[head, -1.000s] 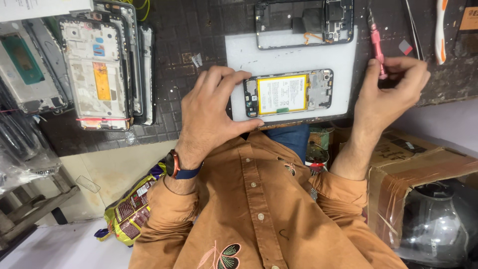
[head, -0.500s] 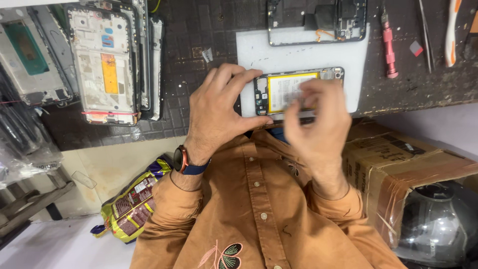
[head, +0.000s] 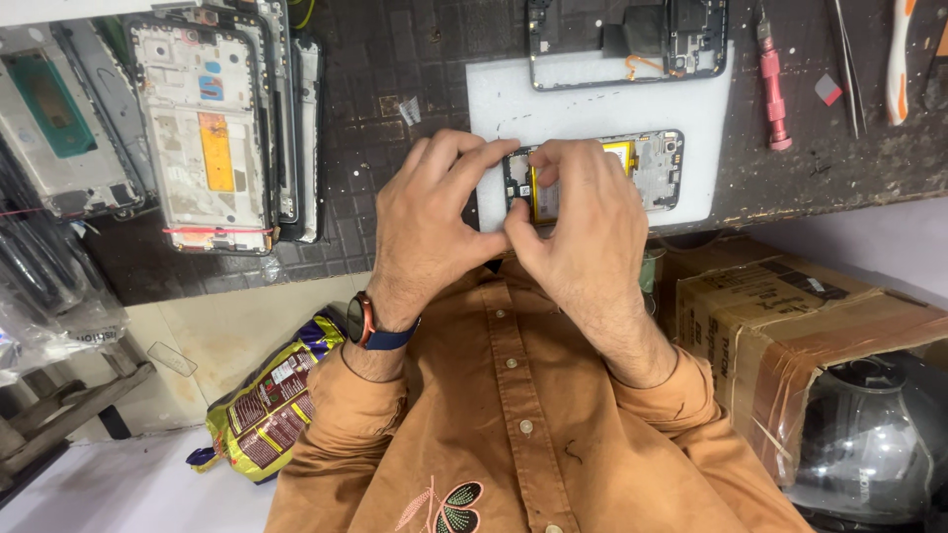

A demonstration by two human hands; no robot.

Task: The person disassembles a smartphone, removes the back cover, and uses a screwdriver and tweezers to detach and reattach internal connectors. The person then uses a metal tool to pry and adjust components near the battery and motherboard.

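An opened phone [head: 647,168] with a yellow battery lies on a white mat [head: 592,104] at the near edge of the workbench. My left hand [head: 425,227], with a watch on its wrist, grips the phone's left end with thumb and fingers. My right hand [head: 578,222] lies over the middle of the phone, its fingertips pressed together on the area beside the battery. What the fingertips pinch is hidden. A pink screwdriver [head: 771,89] lies on the dark bench to the right, apart from both hands.
A second opened phone shell [head: 632,39] sits at the far edge of the mat. Several phone frames [head: 207,128] are stacked on the left. Tweezers [head: 844,59] and an orange-white tool [head: 897,59] lie at the right. A cardboard box [head: 790,326] and a snack bag [head: 267,405] are below the bench.
My right hand put the pink screwdriver down at the right and came over onto the phone. My left hand stayed on the phone's left end.
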